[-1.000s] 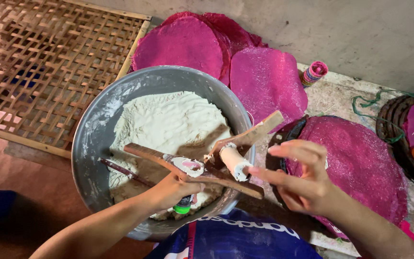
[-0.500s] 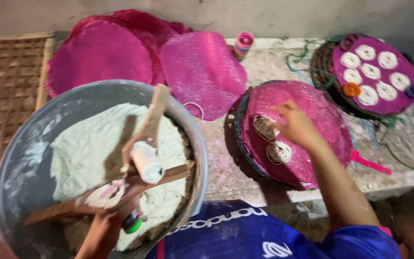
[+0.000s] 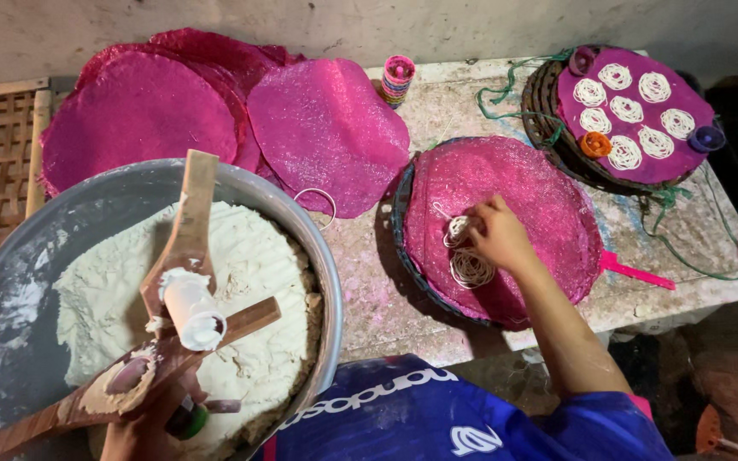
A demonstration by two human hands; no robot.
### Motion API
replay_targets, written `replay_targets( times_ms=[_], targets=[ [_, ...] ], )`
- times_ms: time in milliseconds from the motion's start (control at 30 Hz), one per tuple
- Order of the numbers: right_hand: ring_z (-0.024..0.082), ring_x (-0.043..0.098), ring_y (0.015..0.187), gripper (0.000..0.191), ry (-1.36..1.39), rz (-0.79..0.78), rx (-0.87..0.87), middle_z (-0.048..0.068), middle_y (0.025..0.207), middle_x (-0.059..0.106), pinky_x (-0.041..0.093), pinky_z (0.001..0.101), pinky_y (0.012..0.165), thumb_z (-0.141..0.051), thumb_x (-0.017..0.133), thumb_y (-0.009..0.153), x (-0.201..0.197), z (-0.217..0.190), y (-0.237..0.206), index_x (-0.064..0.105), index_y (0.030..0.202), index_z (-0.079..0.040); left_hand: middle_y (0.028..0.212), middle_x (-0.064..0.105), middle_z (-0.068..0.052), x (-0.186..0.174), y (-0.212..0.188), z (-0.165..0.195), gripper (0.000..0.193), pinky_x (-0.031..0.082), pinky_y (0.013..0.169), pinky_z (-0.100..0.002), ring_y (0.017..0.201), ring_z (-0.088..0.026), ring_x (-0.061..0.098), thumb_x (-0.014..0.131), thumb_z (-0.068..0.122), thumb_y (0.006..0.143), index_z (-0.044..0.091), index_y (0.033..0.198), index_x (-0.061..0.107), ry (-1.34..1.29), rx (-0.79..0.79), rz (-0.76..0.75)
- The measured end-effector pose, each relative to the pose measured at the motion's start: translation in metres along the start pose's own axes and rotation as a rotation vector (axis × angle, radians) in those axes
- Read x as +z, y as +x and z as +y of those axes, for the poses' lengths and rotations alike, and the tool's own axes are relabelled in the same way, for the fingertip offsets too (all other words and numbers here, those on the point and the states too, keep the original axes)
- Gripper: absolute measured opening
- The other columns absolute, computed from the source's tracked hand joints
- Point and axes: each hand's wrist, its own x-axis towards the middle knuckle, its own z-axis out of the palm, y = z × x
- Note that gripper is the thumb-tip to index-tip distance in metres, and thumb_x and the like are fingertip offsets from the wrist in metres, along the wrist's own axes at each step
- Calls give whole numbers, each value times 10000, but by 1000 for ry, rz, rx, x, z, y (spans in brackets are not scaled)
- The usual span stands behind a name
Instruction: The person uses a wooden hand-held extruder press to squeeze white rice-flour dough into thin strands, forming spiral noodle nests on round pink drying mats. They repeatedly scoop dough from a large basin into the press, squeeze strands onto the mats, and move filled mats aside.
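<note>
Left hand [image 3: 143,431] grips the wooden noodle press [image 3: 177,320] over the dough basin [image 3: 10,282]; right hand [image 3: 499,236], fingers curled, touches noodle coils [image 3: 470,266] on the pink mat [image 3: 548,205].

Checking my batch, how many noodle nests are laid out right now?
8: six on the far tray at upper right, and two on the near tray, one in front of the right hand and one partly under it. More may be hidden.

Dull metal basin [image 3: 19,282], rough wooden press [image 3: 188,256], glittery pink mesh mats [image 3: 326,128].
</note>
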Motion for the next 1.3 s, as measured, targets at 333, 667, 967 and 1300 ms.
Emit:
replay_targets(
  times_ms=[333, 667, 967, 1300],
  targets=[
    [432, 661, 958, 343, 147, 62, -42, 233, 1116, 644, 547, 489, 819, -99, 725, 835, 9, -37, 25, 645, 1155, -2, 826, 667, -88, -3, -1, -1, 241, 517, 663, -335, 748, -178, 639, 599, 151, 921, 5, 1092, 684, -505, -539, 144],
    [309, 708, 885, 285, 76, -53, -45, 170, 994, 709, 557, 414, 788, -70, 776, 807, -6, -55, 60, 724, 1086, -47, 891, 660, -98, 2, -23, -5, 278, 546, 682, -341, 796, -171, 639, 693, 123, 892, -12, 1132, 654, -528, -575, 233],
    [141, 627, 1184, 334, 1378, -682, -509, 54, 1222, 670, 511, 293, 1025, -47, 670, 965, -55, -243, 44, 611, 1294, -50, 1011, 661, -66, -12, 45, 35, 628, 580, 722, -315, 863, -146, 678, 802, 255, 790, 114, 1352, 561, -195, -464, 360],
    [311, 572, 964, 260, 586, -31, -1223, 164, 1200, 595, 494, 414, 844, -97, 736, 869, -31, -430, -29, 686, 1123, -71, 1484, 560, -111, -43, 24, 55, 704, 522, 1078, -399, 1300, -322, 617, 801, 252, 777, 82, 1419, 570, 190, -254, 568]
  ],
)
